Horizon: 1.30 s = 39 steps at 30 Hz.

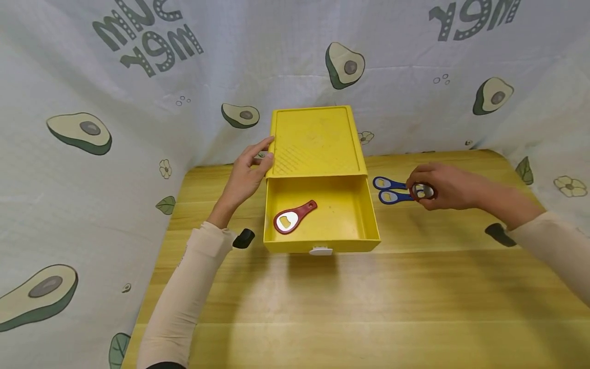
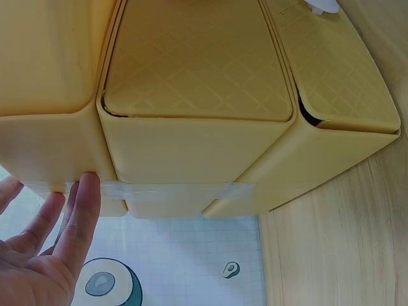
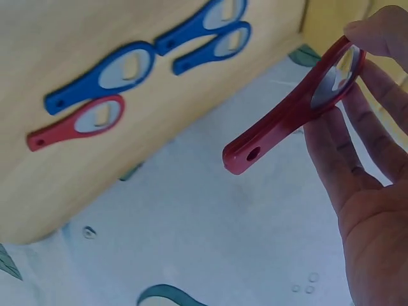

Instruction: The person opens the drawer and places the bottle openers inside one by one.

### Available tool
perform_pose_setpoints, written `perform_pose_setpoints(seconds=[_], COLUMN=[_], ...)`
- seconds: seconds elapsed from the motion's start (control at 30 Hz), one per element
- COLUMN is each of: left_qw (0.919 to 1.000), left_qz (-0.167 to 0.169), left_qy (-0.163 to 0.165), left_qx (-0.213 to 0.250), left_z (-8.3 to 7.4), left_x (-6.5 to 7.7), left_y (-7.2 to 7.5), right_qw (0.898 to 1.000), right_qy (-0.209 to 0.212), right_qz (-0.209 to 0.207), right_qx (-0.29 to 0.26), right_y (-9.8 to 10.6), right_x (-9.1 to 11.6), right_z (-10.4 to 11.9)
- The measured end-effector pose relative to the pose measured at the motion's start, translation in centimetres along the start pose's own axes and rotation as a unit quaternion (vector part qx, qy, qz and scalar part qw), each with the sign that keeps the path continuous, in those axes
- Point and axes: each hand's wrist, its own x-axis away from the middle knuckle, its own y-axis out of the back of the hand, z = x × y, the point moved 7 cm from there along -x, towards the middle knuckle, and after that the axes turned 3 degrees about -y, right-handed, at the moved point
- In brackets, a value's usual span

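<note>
My left hand (image 1: 247,171) rests its fingertips on the left side of a yellow drawer cabinet (image 1: 315,138); its fingers are extended in the left wrist view. The top drawer (image 1: 364,205) is pulled out, with a red bottle opener (image 1: 295,217) lying inside. To the right, my right hand (image 1: 449,187) pinches another red bottle opener (image 3: 287,118) by its metal-ringed head, handle pointing away from the palm. Beneath it on the table lie two blue bottle openers (image 1: 388,183) side by side. A third blue opener (image 3: 99,76) and a red one (image 3: 76,122) show in the right wrist view.
The cabinet stands on a wooden table (image 1: 322,318), against a hanging white cloth (image 1: 286,41) printed with avocados. In the left wrist view, clear tape (image 2: 172,190) runs across the stacked drawer units. A white handle (image 1: 320,251) juts from the drawer front.
</note>
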Motion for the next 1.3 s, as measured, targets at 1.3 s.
perform_pose_setpoints(seconds=[1.3], left_qw=[1.0], left_qz=[-0.001], left_qy=[0.007], left_qx=[0.001], left_z=[-0.1], left_x=[-0.1], left_y=[-0.1], right_qw=[0.991], right_qy=[0.11], right_qz=[-0.07], right_qx=[0.034], right_y=[9.9], right_x=[-5.0], right_z=[12.1])
